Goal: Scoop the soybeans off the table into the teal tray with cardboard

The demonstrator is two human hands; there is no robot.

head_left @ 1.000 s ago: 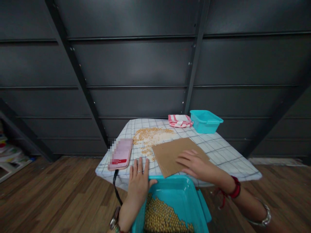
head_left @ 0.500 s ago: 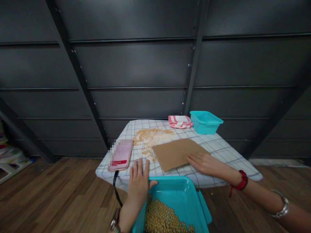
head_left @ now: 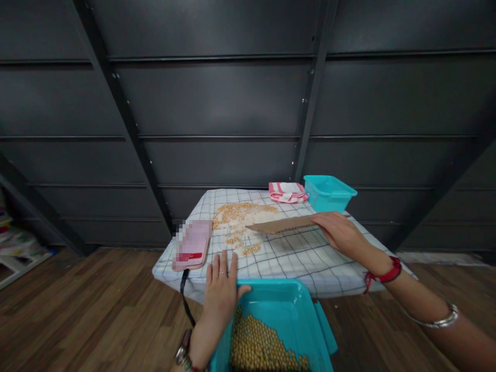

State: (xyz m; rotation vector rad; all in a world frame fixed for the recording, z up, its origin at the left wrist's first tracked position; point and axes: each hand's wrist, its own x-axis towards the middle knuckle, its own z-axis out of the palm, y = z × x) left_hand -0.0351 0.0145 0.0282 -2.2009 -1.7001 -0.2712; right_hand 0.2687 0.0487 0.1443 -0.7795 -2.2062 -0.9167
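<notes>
My left hand [head_left: 222, 288] lies flat with fingers spread on the near table edge, its thumb on the rim of a teal tub [head_left: 289, 299] that holds yellow beans [head_left: 259, 347] below the table. My right hand [head_left: 339, 232] grips the right end of a brown cardboard sheet [head_left: 281, 225], which is lifted off the checked cloth and seen nearly edge-on. Loose beans [head_left: 238, 219] lie scattered on the cloth left of the cardboard.
A pink phone [head_left: 192, 244] with a black strap sits at the table's left edge. A pink-striped folded cloth [head_left: 288, 191] and a small teal tub [head_left: 328, 192] stand at the back. The checked tablecloth [head_left: 306, 253] covers a small table against a dark panelled wall, over a wooden floor.
My right hand slid from the middle of the flat cardboard to its right end and raised the sheet off the cloth, uncovering more beans. My left hand stayed put.
</notes>
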